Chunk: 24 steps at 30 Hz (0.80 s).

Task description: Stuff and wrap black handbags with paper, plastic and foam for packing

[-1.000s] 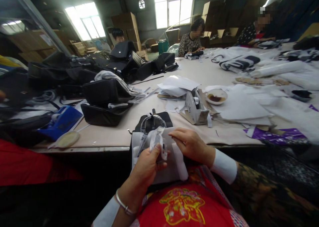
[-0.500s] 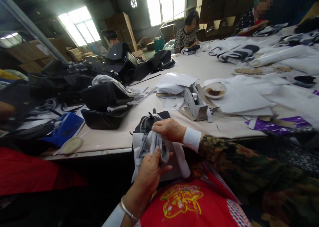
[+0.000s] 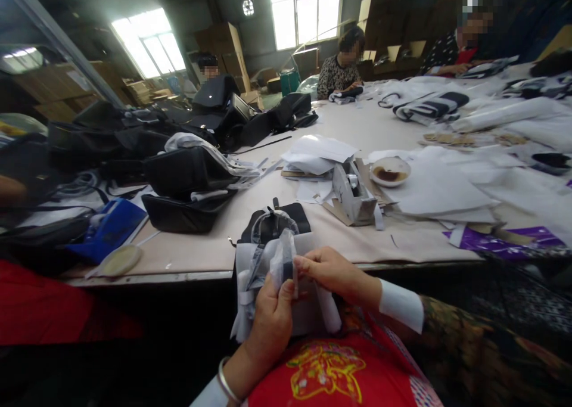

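Observation:
A black bag (image 3: pixel 297 216) with white wrapping sheet (image 3: pixel 313 311) over its near part lies across the table's front edge, against my red apron. A handle in clear wrap (image 3: pixel 272 216) loops over its far end. Above the bag, my left hand (image 3: pixel 272 314) grips a dark strap bundled in thin whitish wrap (image 3: pixel 283 258), thumb on the near side. My right hand (image 3: pixel 330 270) pinches the right edge of that same bundle between thumb and fingertips. The strap's lower end is hidden behind my hands.
A grey tape dispenser (image 3: pixel 355 195) stands beyond the bag, near a paper stack (image 3: pixel 317 151) and a bowl of brown stuff (image 3: pixel 389 171). Black bags (image 3: pixel 190 180) crowd the left, with a blue dispenser (image 3: pixel 107 228) nearer. Co-workers sit at the far side.
My right hand has moved from the top of the bundle down to its right side. The bundled strap now stands more upright and flatter in my left hand.

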Each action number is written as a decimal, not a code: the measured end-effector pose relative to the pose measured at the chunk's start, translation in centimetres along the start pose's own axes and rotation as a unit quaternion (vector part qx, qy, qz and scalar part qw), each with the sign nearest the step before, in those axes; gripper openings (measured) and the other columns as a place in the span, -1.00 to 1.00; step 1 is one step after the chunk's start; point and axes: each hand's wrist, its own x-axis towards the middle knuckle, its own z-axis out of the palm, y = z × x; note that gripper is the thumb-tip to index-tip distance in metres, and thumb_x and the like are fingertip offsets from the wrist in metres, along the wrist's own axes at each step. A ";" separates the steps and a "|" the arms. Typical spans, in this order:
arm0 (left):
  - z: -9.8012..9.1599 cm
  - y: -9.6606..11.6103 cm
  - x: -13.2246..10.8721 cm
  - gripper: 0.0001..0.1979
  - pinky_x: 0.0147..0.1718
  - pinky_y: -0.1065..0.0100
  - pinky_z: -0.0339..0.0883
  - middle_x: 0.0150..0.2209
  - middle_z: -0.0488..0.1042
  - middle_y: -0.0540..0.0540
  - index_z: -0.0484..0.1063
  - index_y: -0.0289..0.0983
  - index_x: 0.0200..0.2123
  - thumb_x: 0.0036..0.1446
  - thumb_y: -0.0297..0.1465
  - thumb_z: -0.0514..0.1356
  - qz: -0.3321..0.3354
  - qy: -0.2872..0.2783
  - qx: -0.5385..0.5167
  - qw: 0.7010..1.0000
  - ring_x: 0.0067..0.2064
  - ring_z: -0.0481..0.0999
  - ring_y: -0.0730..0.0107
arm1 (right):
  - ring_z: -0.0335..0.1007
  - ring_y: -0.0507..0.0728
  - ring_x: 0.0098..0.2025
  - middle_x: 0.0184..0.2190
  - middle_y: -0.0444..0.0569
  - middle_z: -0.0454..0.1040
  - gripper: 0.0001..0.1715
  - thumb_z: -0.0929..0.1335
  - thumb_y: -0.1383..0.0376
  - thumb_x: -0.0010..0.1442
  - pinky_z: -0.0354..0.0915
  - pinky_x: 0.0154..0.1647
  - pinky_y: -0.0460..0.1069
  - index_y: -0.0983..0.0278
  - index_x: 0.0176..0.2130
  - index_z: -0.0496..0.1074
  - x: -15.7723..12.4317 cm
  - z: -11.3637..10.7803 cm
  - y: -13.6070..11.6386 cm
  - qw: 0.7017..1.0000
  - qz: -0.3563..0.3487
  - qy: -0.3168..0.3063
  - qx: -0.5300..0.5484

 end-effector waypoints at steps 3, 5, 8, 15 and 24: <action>0.4 0.0 0.0 -0.68 0.10 0.10 0.35 -0.04 0.52 -0.21 0.53 -0.22 0.00 0.23 -0.24 0.21 0.058 -0.001 0.075 0.996 0.05 0.47 0.01 | -0.13 -0.10 -0.68 -0.69 -0.30 0.14 -0.46 0.41 -0.12 0.09 -0.24 -0.68 -0.13 0.27 -0.48 0.28 -1.0 1.5 0.4 0.964 0.147 -0.064 0.214; 0.4 -0.1 -0.1 -0.67 0.06 0.12 0.39 -0.03 0.51 -0.23 0.54 -0.23 -0.02 0.20 -0.22 0.24 0.044 -0.008 0.071 0.996 0.06 0.47 0.00 | -0.14 -0.12 -0.68 -0.69 -0.34 0.11 -0.46 0.52 -0.04 -0.05 -0.29 -0.68 -0.14 0.26 -0.45 0.26 -1.1 2.3 0.6 0.941 0.173 -0.042 0.288; 0.1 0.0 -0.3 -0.59 -0.18 0.19 0.52 -0.03 0.52 -0.25 0.50 -0.25 0.01 0.19 -0.13 0.24 -0.046 -0.058 0.016 0.997 0.04 0.48 -0.03 | -0.11 -0.11 -0.68 -0.71 -0.34 0.10 -0.49 0.54 0.02 -0.12 -0.28 -0.67 -0.13 0.27 -0.46 0.28 -1.0 3.0 1.2 0.936 0.169 -0.018 0.307; 0.3 1.3 -0.5 -0.56 -0.52 0.35 0.49 -0.06 0.53 -0.24 0.49 -0.30 -0.03 0.20 -0.08 0.20 -0.093 -0.052 0.019 0.994 -0.17 0.57 0.09 | 0.06 -0.06 -0.60 -0.66 -0.18 0.27 -0.47 0.41 -0.08 0.08 -0.01 -0.60 -0.11 0.34 -0.53 0.41 -1.1 2.3 1.7 0.986 0.015 -0.052 0.156; 0.4 -0.4 -0.3 -0.56 -0.48 0.30 0.55 -0.18 0.56 -0.21 0.48 -0.28 -0.03 0.17 -0.09 0.24 -0.094 -0.022 -0.035 0.995 -0.13 0.58 0.05 | 0.47 0.16 -0.27 -0.30 0.02 0.57 -0.77 0.39 0.19 0.17 0.34 -0.25 0.01 0.27 -0.21 0.51 -6.6 -1.4 7.1 0.978 -0.014 0.093 -0.188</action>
